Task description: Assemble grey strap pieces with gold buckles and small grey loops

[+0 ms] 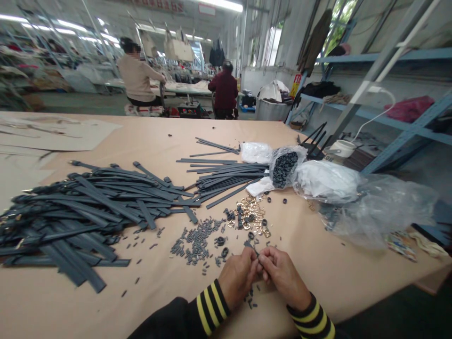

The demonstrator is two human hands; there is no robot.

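Pinching a dark strip point(251, 246) with left hand point(238, 276) and right hand point(285, 278), near table's point(318, 249) front edge, beside small pieces point(199, 240).

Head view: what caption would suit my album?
Left hand and right hand hold a dark piece near gold-coloured buckles and dark straps.

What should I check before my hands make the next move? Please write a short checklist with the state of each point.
- Left hand and right hand both at the small dark piece: ok.
- Piece fully seated between the fingers: cannot tell, fingers hide most of it.
- Gold buckles in front of the hands, uncovered: ok.
- Short dark bits all in one heap: not ok, several lie scattered.
- Long dark straps clear of both hands: ok, piled to the left.
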